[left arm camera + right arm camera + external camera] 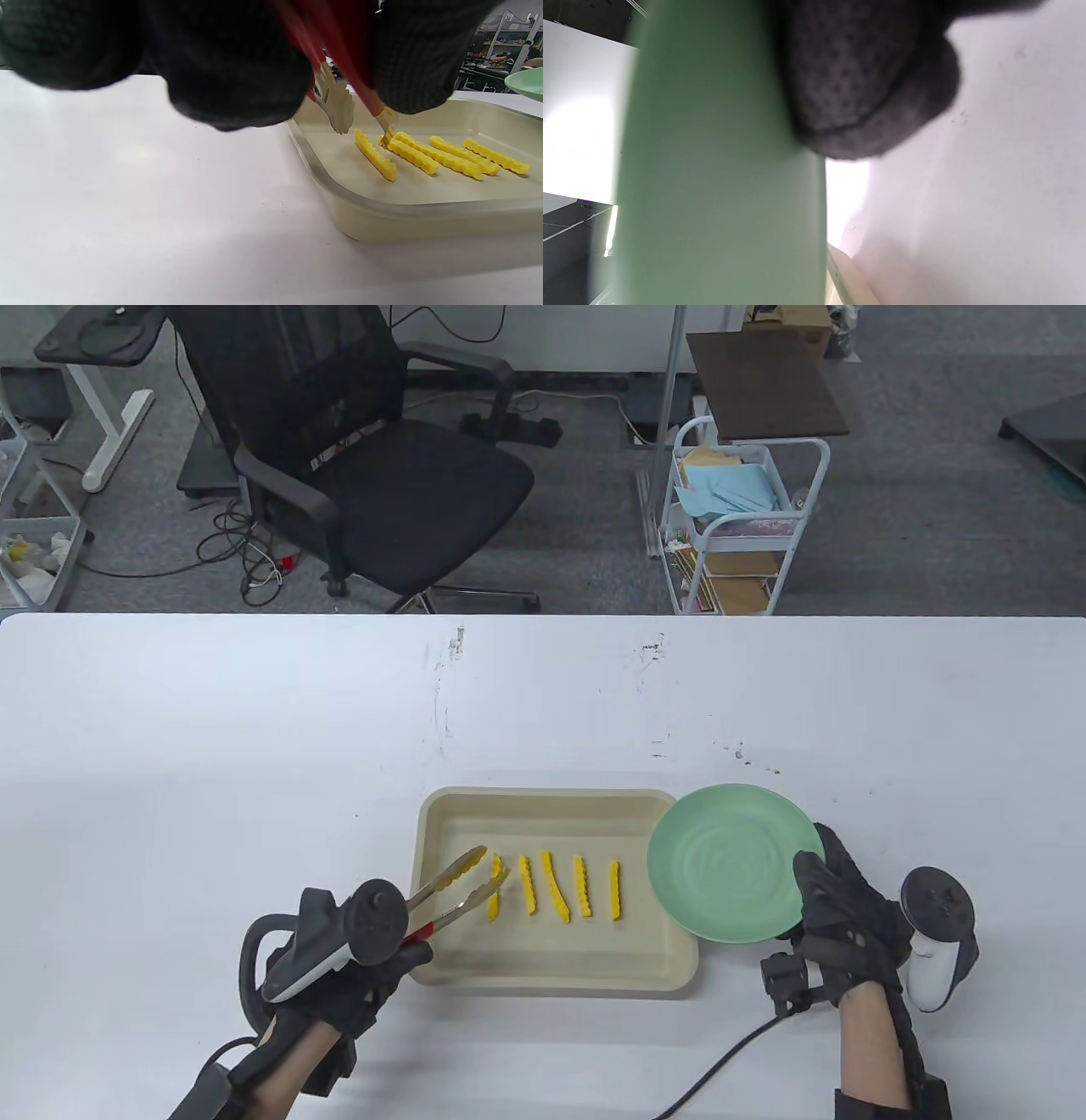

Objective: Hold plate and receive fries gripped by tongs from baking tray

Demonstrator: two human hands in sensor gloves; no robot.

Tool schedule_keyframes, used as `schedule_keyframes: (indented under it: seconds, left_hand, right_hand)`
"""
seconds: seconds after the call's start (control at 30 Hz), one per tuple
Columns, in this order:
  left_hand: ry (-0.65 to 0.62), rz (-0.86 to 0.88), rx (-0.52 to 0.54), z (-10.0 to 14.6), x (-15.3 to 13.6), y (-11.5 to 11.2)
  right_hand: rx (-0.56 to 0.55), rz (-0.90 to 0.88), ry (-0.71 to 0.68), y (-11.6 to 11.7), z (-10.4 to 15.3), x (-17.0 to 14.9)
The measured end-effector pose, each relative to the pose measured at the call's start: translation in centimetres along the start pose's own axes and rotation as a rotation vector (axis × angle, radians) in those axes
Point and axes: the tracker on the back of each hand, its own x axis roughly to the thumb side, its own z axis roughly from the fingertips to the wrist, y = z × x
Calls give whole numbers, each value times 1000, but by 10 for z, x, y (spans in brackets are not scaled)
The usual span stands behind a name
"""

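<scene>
My left hand (392, 960) grips the red-handled metal tongs (454, 889). Their tips stand apart around the far end of the leftmost fry (495, 887) in the beige baking tray (551, 971). Several yellow crinkle fries (557, 887) lie in a row in the tray. In the left wrist view the tongs (337, 108) have one tip touching down between the first fry (376, 156) and the second. My right hand (836, 899) holds the green plate (730, 861) by its right rim, with the plate overlapping the tray's right edge. The plate's underside fills the right wrist view (721, 169).
The tray's near rim (339, 190) stands a little above the white table (254, 780). A black office chair (373, 466) and a white cart (738, 526) stand beyond the table's far edge. A cable (721, 1060) runs from my right wrist across the table.
</scene>
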Motion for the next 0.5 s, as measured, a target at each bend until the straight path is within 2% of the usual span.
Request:
schedule_keyframes:
  seconds: [0.3, 0.5]
  left_hand:
    - [15, 77, -74, -8, -5, -1]
    - [25, 86, -70, -12, -4, -2]
  right_hand:
    - [0, -3, 9, 0, 0, -1]
    - [-1, -16, 19, -1, -1, -1]
